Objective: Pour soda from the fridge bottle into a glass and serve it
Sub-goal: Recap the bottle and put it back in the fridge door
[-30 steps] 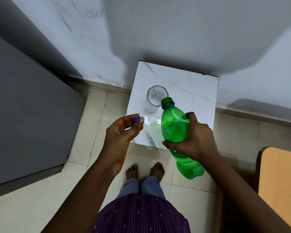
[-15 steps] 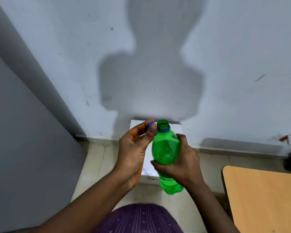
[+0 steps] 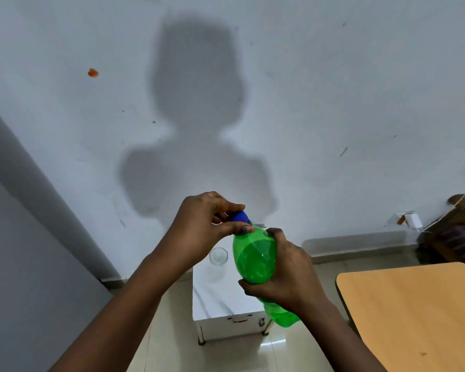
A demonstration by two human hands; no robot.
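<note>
Right hand [image 3: 282, 275] hides the bottle [image 3: 254, 257] middle; left hand [image 3: 202, 229] covers part of cap [image 3: 239, 217]; glass [image 3: 218, 256] contents unreadable.

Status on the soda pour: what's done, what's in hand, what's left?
Done: bottle is out and the glass stands on the white table; its contents can't be made out. In hand: right hand grips the bottle, left hand pinches the blue cap at the neck. Left: serving the glass.

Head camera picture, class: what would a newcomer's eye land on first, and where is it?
The bright green bottle at centre, gripped by the right hand while the left hand pinches its blue cap. Behind them, a large shadow falls on the pale wall; an empty glass stands on the white table.
</note>
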